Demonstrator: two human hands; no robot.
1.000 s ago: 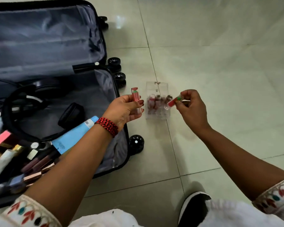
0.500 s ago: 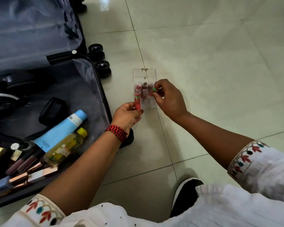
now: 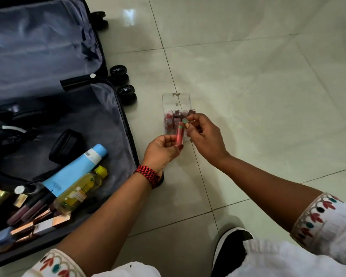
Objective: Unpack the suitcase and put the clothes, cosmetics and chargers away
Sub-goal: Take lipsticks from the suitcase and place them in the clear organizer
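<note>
Lipstick (image 3: 179,134) pinched in L hand (image 3: 162,153); R hand (image 3: 206,136) pinches green-tipped piece (image 3: 185,121) at its top, over clear organizer (image 3: 176,100).

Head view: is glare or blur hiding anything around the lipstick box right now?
Head view: a bright glare patch on the floor sits far from the work. Head view: the pink lipstick in the left hand and the green-tipped tube pinched by the right hand look slightly soft. Head view: the walls of the clear box barely show, and the suitcase is dim inside.
</note>
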